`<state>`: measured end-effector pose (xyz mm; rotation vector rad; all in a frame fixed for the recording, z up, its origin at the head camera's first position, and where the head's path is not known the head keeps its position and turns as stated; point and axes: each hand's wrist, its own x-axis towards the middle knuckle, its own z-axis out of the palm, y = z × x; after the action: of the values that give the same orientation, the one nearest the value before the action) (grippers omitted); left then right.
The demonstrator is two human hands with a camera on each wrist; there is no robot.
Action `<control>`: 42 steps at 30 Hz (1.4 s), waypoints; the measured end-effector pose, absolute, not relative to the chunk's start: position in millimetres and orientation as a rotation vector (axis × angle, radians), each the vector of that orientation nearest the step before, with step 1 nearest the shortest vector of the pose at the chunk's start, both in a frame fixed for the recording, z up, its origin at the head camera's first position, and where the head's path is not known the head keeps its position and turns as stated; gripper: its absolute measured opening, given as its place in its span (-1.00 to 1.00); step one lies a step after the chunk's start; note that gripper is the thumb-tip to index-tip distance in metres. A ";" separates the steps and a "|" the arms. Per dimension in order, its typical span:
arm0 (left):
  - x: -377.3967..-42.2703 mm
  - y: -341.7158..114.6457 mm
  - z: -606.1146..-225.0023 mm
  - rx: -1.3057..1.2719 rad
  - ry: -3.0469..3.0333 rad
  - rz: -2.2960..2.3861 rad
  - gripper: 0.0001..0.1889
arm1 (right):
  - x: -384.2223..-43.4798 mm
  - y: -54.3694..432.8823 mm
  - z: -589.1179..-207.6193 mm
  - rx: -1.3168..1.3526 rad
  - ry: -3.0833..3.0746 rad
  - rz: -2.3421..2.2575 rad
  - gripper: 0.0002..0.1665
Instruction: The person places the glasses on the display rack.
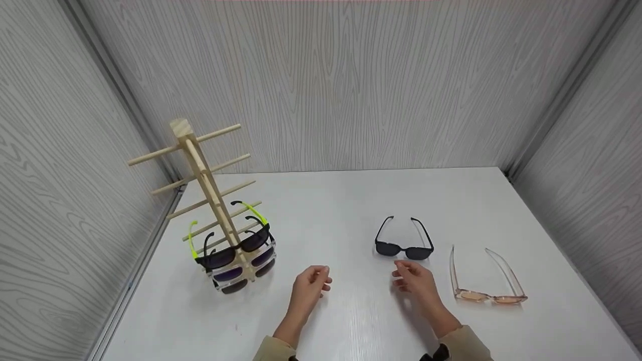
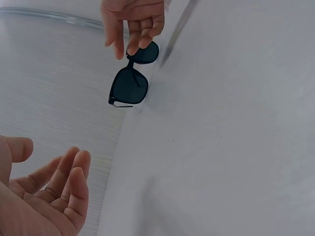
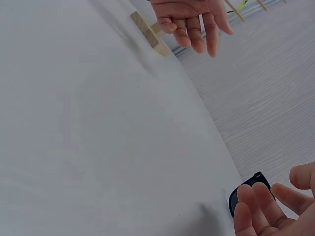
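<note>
My left hand [image 1: 308, 291] hovers over the white table with loosely bent fingers and holds nothing. To its left stands a wooden rack carrying several sunglasses, the uppermost a black pair with neon-yellow temples [image 1: 220, 258]. My right hand [image 1: 417, 285], likewise relaxed and bare, is just in front of black sunglasses [image 1: 416, 253]. These lie on the table, temples unfolded and pointing away from me. In the right wrist view, the fingers [image 3: 266, 206] partly hide one dark lens. Farther right, glasses with clear pinkish frames and orange-tinted lenses [image 1: 471, 296] rest with temples unfolded.
The wooden display rack [image 1: 205, 173] leans to the left in the head view, its upper pegs bare. Grey wood-grain panels [image 1: 346, 85] enclose the white table [image 1: 331, 210] at the back and both sides.
</note>
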<state>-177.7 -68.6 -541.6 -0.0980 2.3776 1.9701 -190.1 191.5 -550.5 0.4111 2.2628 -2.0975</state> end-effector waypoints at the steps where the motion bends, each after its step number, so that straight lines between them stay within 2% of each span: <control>1: -178.3 -67.2 -542.0 -0.096 2.381 1.966 -0.60 | -189.9 193.3 -550.8 0.419 2.265 -2.096 -0.55; 28: -207.7 -13.2 -548.3 0.102 2.425 1.950 -0.72 | -185.9 230.2 -546.9 0.575 2.324 -2.118 -0.39; 36: -217.2 0.6 -558.2 0.080 2.374 1.959 -0.57 | -190.2 235.7 -541.8 0.596 2.272 -2.137 -0.36; 42: -225.2 12.5 -560.8 0.099 2.324 2.010 -0.55 | -196.7 240.5 -539.2 0.611 2.229 -2.155 -0.32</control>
<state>-225.2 12.5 -560.8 0.0991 2.3239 2.0105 -196.7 240.5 -539.2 0.6111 2.2295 -2.1553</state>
